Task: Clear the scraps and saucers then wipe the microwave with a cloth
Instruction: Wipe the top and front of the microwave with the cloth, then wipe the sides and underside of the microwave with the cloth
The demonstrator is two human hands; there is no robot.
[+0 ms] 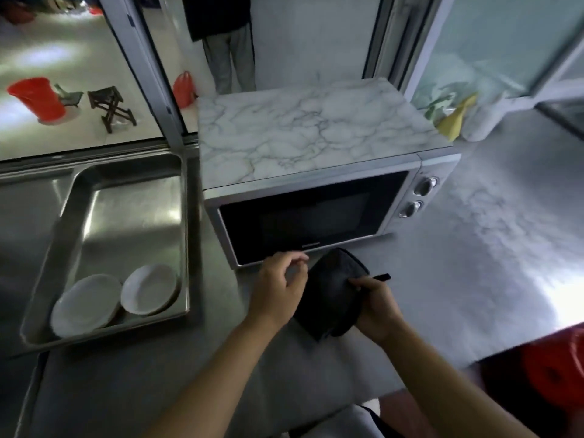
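Observation:
A silver microwave [316,213] with a marble-patterned top stands shut on the steel counter. In front of its door lies a black cloth [331,289]. My right hand [376,308] grips the cloth's right side, fingers curled over its edge. Just left of the cloth, my left hand [279,286] hovers with fingers loosely curled, and I cannot see it holding anything. Two white saucers [85,305] [148,289] lie side by side in the near end of a steel tray [104,175] at the left.
A yellow cloth [455,121] and a white container [480,121] sit behind the microwave's right rear corner. A person stands beyond the counter at the back. A red bucket [556,374] is below the counter's right edge. Bare steel counter stretches right of the microwave.

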